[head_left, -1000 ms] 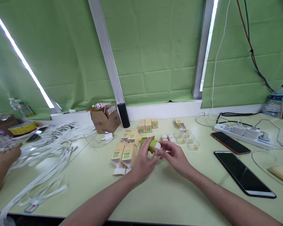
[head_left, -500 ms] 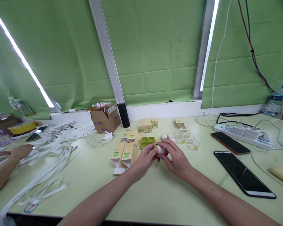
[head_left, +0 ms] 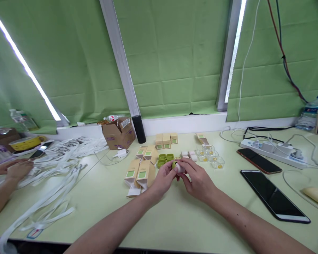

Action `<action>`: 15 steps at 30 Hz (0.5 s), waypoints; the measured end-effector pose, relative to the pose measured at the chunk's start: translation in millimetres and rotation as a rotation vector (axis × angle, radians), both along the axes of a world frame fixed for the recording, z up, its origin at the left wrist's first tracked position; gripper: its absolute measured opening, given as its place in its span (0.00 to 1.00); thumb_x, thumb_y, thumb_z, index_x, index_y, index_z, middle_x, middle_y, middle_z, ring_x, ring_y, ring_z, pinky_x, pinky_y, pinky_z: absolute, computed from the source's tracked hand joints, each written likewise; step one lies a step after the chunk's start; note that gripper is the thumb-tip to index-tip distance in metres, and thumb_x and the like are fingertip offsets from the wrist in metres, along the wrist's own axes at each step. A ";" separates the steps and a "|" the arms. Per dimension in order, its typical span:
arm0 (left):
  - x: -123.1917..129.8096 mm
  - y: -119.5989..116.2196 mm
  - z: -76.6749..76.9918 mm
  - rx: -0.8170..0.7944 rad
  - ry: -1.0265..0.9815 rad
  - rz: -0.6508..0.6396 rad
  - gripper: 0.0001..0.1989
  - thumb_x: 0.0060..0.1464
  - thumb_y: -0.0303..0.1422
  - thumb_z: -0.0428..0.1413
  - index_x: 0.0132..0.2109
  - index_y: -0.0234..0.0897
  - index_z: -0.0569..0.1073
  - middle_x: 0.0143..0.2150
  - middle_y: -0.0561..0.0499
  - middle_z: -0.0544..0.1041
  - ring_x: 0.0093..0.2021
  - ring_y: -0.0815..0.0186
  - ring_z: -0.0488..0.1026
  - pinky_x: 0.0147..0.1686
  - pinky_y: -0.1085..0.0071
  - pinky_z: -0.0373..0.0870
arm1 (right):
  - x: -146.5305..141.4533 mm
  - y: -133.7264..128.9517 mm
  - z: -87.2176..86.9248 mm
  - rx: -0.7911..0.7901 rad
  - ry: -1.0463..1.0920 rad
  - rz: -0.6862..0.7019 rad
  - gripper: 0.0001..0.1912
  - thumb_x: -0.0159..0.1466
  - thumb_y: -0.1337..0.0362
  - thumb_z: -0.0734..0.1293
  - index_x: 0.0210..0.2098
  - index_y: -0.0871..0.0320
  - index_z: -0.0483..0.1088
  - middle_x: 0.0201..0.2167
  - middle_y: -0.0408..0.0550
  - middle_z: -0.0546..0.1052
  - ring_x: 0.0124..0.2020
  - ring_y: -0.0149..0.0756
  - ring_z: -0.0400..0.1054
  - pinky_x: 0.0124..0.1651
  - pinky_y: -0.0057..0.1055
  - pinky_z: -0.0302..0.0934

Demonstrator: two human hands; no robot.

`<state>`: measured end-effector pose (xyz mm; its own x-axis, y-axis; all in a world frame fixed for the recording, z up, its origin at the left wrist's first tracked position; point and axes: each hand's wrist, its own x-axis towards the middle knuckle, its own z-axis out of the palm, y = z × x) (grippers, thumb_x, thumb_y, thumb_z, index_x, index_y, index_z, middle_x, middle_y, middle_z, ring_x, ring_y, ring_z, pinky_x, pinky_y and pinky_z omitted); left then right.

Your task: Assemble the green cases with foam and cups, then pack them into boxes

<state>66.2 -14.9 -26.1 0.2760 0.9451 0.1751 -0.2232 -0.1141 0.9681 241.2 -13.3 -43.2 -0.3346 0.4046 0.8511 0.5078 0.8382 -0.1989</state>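
My left hand [head_left: 163, 179] and my right hand [head_left: 198, 175] meet over the middle of the table, fingers closed round one small rounded white piece [head_left: 180, 169]. A green part [head_left: 174, 164] shows at its left end, by my left fingers. Whether the two parts are joined is hidden by my fingers. Just beyond my hands sit several green square cups [head_left: 165, 158] and several white rounded pieces [head_left: 193, 157]. Clear small boxes with yellow bits inside [head_left: 217, 163] lie to the right. Left of my hands stand kraft cartons with green labels [head_left: 146, 173].
Smaller cartons [head_left: 166, 141] stand farther back, near an open cardboard box [head_left: 119, 133] and a black cylinder [head_left: 139, 129]. Two phones [head_left: 274, 194] and a power strip [head_left: 275, 152] lie right. At left, another person's hands [head_left: 19, 168] touch white straps [head_left: 50, 173].
My hands stay almost in place, with slight finger movement round the white piece. At the left, the other person's hand has drawn back a little and a second hand has come beside it.
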 end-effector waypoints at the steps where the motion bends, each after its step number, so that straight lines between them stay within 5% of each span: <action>1: 0.4 0.4 -0.3 -0.002 0.005 0.007 0.31 0.54 0.51 0.71 0.56 0.35 0.79 0.43 0.45 0.79 0.36 0.67 0.71 0.38 0.69 0.70 | -0.4 -0.4 0.2 0.020 -0.006 -0.008 0.24 0.73 0.73 0.62 0.66 0.55 0.66 0.57 0.61 0.79 0.57 0.50 0.78 0.54 0.47 0.80; 15: 2.7 -3.3 3.0 0.101 0.119 0.105 0.29 0.56 0.51 0.68 0.55 0.34 0.78 0.48 0.42 0.81 0.42 0.62 0.75 0.42 0.67 0.73 | -3.1 1.1 -0.4 0.110 -0.031 -0.022 0.26 0.72 0.73 0.62 0.69 0.58 0.63 0.57 0.61 0.82 0.56 0.49 0.81 0.45 0.41 0.82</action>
<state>68.9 -18.2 -23.0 0.2012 0.9489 0.2430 -0.0897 -0.2292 0.9692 238.1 -12.2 -43.5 -0.3536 0.3165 0.8802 0.5306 0.8428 -0.0898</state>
